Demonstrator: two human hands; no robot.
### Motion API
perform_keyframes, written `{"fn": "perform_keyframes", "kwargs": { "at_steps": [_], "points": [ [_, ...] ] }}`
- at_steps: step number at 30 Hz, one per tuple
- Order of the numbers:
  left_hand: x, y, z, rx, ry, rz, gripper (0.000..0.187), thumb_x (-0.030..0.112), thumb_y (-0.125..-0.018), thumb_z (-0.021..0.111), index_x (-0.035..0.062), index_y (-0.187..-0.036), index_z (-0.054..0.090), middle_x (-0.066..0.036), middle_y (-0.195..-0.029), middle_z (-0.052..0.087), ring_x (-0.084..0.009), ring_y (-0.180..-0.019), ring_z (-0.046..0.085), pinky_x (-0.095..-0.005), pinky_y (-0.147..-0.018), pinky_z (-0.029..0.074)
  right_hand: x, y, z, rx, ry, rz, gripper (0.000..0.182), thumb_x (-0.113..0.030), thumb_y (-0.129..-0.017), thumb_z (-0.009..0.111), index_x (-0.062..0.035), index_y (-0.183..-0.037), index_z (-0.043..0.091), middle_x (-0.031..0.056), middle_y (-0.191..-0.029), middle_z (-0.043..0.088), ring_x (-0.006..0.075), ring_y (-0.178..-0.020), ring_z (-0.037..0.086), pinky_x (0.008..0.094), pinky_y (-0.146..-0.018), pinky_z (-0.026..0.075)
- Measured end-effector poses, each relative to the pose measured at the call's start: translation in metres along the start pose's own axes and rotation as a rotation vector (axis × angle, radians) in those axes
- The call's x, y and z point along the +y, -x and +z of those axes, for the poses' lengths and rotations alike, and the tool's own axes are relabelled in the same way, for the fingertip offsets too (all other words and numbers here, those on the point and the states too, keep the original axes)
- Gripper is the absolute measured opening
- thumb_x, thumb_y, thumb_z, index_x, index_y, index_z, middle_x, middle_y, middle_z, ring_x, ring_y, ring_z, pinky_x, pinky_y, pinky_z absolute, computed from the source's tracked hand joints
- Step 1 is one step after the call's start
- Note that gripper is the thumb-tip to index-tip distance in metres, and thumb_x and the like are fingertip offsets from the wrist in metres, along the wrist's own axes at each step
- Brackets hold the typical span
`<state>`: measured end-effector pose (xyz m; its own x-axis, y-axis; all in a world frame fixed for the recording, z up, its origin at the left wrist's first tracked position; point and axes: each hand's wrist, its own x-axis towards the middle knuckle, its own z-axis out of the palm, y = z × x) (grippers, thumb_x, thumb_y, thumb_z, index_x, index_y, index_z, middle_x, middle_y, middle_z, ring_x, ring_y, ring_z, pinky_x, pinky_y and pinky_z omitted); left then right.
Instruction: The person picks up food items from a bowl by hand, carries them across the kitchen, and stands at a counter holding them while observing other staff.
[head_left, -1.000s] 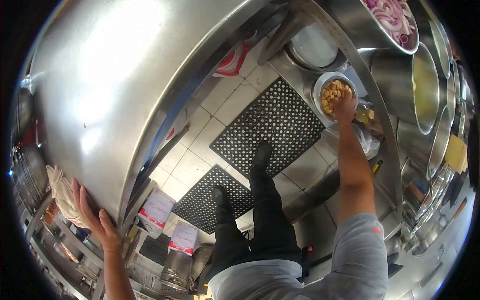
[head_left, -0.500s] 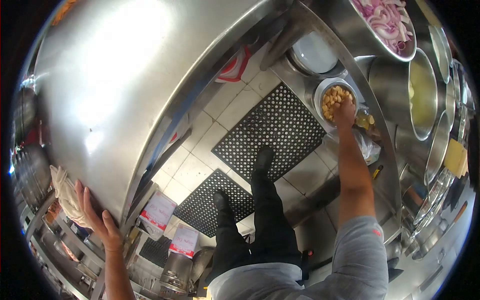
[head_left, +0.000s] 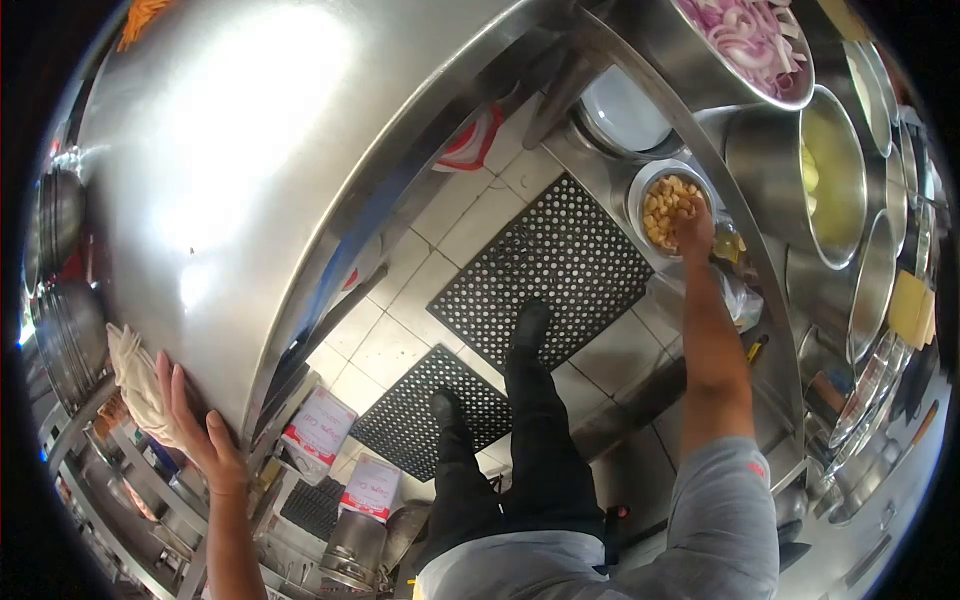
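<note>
My left hand (head_left: 200, 430) lies with its fingers stretched out along the edge of a steel table (head_left: 170, 120), beside and partly against a crumpled off-white cloth (head_left: 143, 385). On the lower shelf to the right stands a round metal container (head_left: 637, 205) of golden-brown chunks (head_left: 665, 208), perhaps croutons. My right hand (head_left: 694, 232) reaches down into it at the right side, fingers curled in against the chunks. The fingertips are partly hidden, so what they hold cannot be made out. Beside that hand is a clear plastic bag (head_left: 738, 298).
Above the shelf, steel pots hold sliced red onion (head_left: 748, 45) and pale yellowish contents (head_left: 838, 190). A lidded container (head_left: 625, 108) stands behind the chunks. Black perforated mats (head_left: 545, 265) cover the tiles underfoot. Boxes (head_left: 318, 430) sit at the lower left, and the shelf's steel edge (head_left: 745, 200) curves past my right arm.
The view has shifted slightly. My right hand has drawn back a little, showing more of its curled fingers over the chunks. My left hand stays at the table edge by the cloth.
</note>
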<state>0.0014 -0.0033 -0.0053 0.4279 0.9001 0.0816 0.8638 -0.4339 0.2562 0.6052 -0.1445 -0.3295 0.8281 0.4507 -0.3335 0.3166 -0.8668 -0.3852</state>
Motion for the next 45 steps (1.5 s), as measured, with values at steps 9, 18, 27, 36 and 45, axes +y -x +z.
{"fn": "perform_keyframes", "kwargs": {
  "at_steps": [9, 18, 27, 36, 45],
  "points": [
    [0.003, -0.002, -0.001, 0.005, -0.043, 0.014, 0.053, 0.035, -0.094, 0.033, -0.0031, -0.131, 0.034, -0.023, -0.141, 0.027, -0.0359, -0.131, 0.026, -0.0432, -0.107, 0.02, 0.027, -0.008, 0.004, -0.063, -0.939, 0.102, 0.019, -0.007, -0.086, 0.05, -0.0071, -0.105, 0.049, 0.003, -0.077, 0.052, 0.0114, -0.063, 0.056, 0.0244, -0.051, 0.05],
    [0.001, -0.002, -0.001, -0.001, -0.055, 0.013, 0.053, 0.034, -0.093, 0.033, -0.0027, -0.131, 0.034, -0.023, -0.14, 0.027, -0.0359, -0.131, 0.025, -0.0436, -0.107, 0.018, 0.004, -0.02, 0.022, 0.074, -0.59, 0.108, 0.033, -0.018, -0.08, 0.061, -0.0047, -0.108, 0.049, 0.0084, -0.082, 0.055, 0.0169, -0.066, 0.058, 0.0263, -0.049, 0.052],
    [0.001, -0.001, 0.0, 0.007, 0.005, -0.031, 0.055, 0.038, -0.093, 0.034, -0.002, -0.132, 0.033, -0.022, -0.142, 0.026, -0.0348, -0.132, 0.023, -0.043, -0.108, 0.017, 0.055, -0.054, 0.048, 0.124, 0.062, -0.502, 0.031, -0.015, -0.074, 0.058, -0.0024, -0.102, 0.056, 0.01, -0.089, 0.057, 0.0195, -0.071, 0.061, 0.0312, -0.048, 0.054],
    [0.0, -0.004, -0.006, -0.021, -0.033, 0.014, 0.051, 0.031, -0.093, 0.035, -0.0008, -0.133, 0.034, -0.02, -0.143, 0.025, -0.0323, -0.134, 0.021, -0.0422, -0.109, 0.014, 0.011, -0.007, -0.001, -0.057, -1.005, 0.277, 0.023, -0.016, -0.081, 0.06, -0.0022, -0.098, 0.053, 0.0058, -0.087, 0.056, 0.0132, -0.067, 0.058, 0.0264, -0.052, 0.052],
    [0.008, -0.002, -0.013, 0.062, -0.049, 0.071, 0.046, 0.018, -0.085, 0.046, -0.0011, -0.127, 0.041, -0.021, -0.137, 0.034, -0.0364, -0.128, 0.03, -0.0427, -0.106, 0.021, 0.015, 0.133, -0.046, -0.201, -1.236, 0.194, 0.014, -0.01, -0.077, 0.058, -0.0058, -0.089, 0.052, 0.0031, -0.07, 0.053, 0.0122, -0.055, 0.05, 0.0236, -0.05, 0.043]
  ]
}}
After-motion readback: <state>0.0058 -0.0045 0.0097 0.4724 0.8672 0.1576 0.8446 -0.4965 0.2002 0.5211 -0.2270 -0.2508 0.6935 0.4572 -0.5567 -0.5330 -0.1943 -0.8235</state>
